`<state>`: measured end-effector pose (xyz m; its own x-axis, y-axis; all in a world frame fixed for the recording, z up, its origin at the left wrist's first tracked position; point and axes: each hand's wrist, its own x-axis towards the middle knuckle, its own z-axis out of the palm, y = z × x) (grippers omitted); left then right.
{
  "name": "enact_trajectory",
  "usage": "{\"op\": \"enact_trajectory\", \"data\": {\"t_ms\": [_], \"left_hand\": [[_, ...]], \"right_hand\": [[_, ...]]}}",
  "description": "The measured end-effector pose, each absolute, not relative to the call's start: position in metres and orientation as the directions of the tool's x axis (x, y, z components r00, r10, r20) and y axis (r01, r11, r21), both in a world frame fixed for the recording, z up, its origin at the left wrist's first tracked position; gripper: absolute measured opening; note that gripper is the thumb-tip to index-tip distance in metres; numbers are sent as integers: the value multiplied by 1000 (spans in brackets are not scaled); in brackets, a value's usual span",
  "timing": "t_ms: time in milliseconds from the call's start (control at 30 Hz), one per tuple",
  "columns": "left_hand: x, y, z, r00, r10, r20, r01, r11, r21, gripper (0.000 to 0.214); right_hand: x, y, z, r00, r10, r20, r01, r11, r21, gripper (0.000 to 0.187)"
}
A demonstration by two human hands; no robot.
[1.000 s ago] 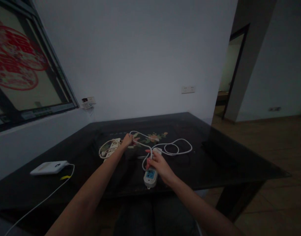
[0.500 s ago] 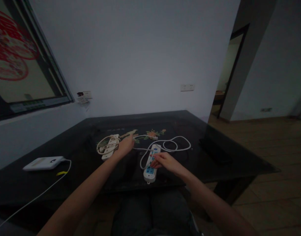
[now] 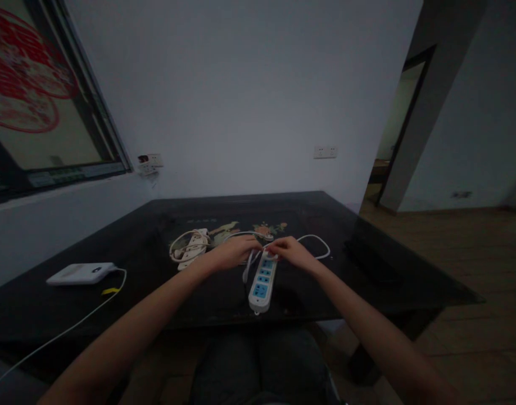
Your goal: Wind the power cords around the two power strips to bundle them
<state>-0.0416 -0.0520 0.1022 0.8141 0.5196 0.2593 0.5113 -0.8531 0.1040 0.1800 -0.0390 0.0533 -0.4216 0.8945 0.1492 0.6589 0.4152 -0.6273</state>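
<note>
A white power strip with blue sockets (image 3: 261,281) lies on the dark table (image 3: 367,281), its long side pointing away from me. Both my hands meet at its far end. My left hand (image 3: 236,251) is closed around the strip's white cord (image 3: 315,243) close to where it leaves the strip. My right hand (image 3: 290,251) pinches the same cord just to the right. The rest of the cord loops away on the table behind my right hand.
A second, cream power strip (image 3: 190,250) with its cord wound round it lies left of my hands. A flat white device (image 3: 80,273) with a white cable (image 3: 59,333) and yellow tag sits at the table's left. Wall sockets (image 3: 324,152) are behind; a doorway (image 3: 397,129) is right.
My left hand moved right from the cream strip to the blue strip's far end. My right hand slid from the strip's body up to the cord, so both hands now meet there.
</note>
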Motion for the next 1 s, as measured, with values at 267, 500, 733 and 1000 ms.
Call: {"op": "enact_trajectory", "data": {"t_ms": [267, 500, 733, 1000], "left_hand": [[-70, -32, 122, 431, 640, 636, 618, -723, 309, 21], [-87, -29, 121, 162, 663, 731, 612, -649, 452, 21], [-99, -67, 87, 123, 651, 749, 619, -640, 455, 25], [-89, -125, 12, 460, 726, 512, 675, -660, 329, 27]], "right_hand": [[185, 37, 32, -262, 963, 59, 906, 267, -328, 17], [195, 56, 36, -279, 946, 162, 898, 317, -306, 18], [253, 64, 89, -273, 864, 424, 720, 475, -505, 31], [270, 32, 173, -120, 725, 678, 435, 652, -621, 34]]}}
